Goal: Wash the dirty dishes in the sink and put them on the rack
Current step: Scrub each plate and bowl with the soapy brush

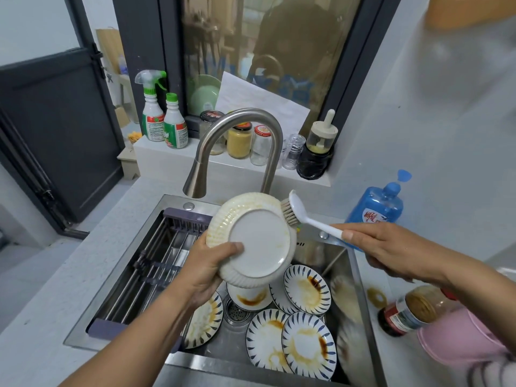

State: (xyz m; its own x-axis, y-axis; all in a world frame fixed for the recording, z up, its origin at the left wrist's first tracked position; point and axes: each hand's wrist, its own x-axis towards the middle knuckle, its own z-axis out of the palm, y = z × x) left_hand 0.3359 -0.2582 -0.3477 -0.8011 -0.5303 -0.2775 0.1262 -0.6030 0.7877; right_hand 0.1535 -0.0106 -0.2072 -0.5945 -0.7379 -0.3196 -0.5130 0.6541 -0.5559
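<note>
My left hand [208, 268] holds a white ribbed plate [258, 241] tilted on edge above the sink [360, 297], underside toward me, brown stains along its rim. My right hand [391, 251] grips the handle of a white dish brush [300, 212], whose bristles touch the plate's upper right edge. Several dirty blue-striped plates [307, 344] with brown sauce stains lie in the sink basin around the drain [236, 311]. A slatted drying rack [156, 263] with purple ends spans the sink's left half and holds nothing.
The curved steel faucet [237, 141] rises behind the plate. A blue detergent bottle [375, 208] stands at the right. A jar [410, 311] lies on the right counter beside something pink [458, 339]. Spray bottles [162, 118] and jars [240, 141] line the window ledge.
</note>
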